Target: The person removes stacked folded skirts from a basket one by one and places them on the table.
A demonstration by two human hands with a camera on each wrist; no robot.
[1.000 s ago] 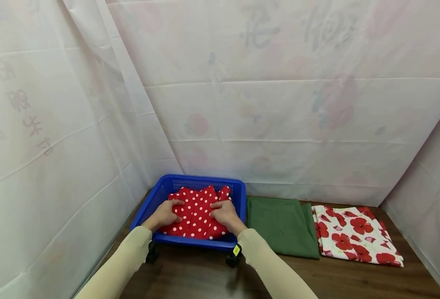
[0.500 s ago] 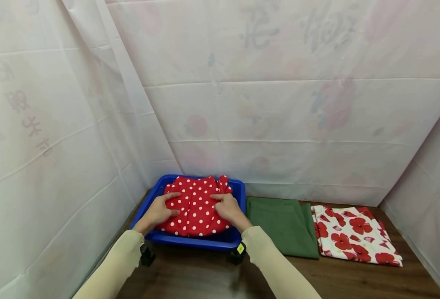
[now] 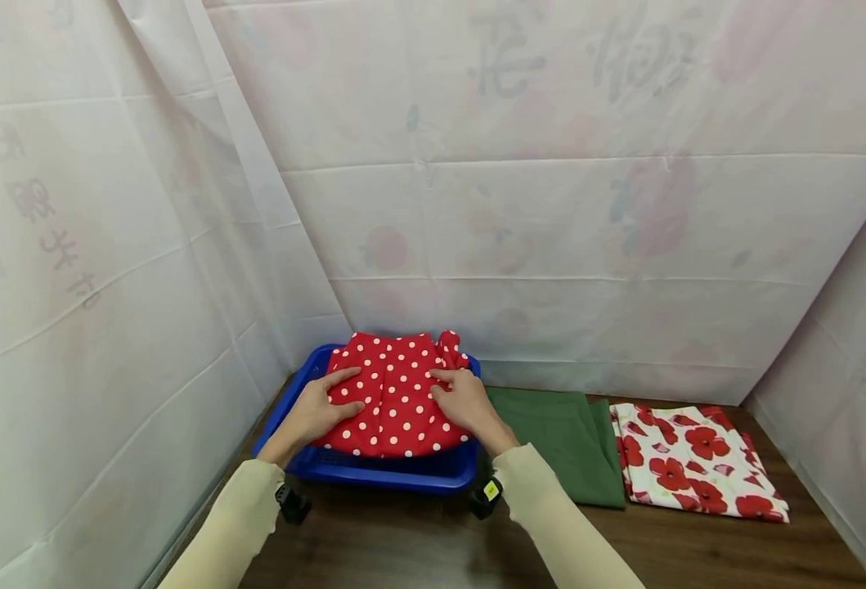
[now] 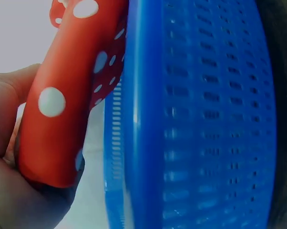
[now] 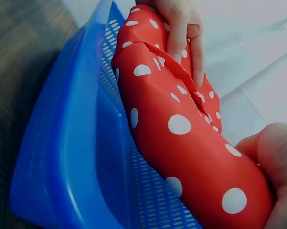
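A folded red cloth with white polka dots (image 3: pixel 392 401) is held between both hands above a blue plastic basket (image 3: pixel 381 476). My left hand (image 3: pixel 313 415) grips its left side, with the thumb and fingers around the thick folded edge in the left wrist view. On the opposite side, my right hand (image 3: pixel 471 402) holds the cloth the same way; the right wrist view shows this hand (image 5: pixel 279 157) at the near end. A loose, bunched bit sticks up at the cloth's back right corner. Most of the basket's inside is hidden under the cloth.
Right of the basket, a folded green cloth (image 3: pixel 561 450) lies on the dark wooden table (image 3: pixel 396 540). Beside it is a folded white cloth with red flowers (image 3: pixel 697 462). White sheeting (image 3: pixel 550 245) hangs as walls at the back and both sides.
The polka-dot cloth has risen out of the basket, its back edge now reaching above the basket's far rim. Both hands have moved up with it, the right hand also drifting slightly right.
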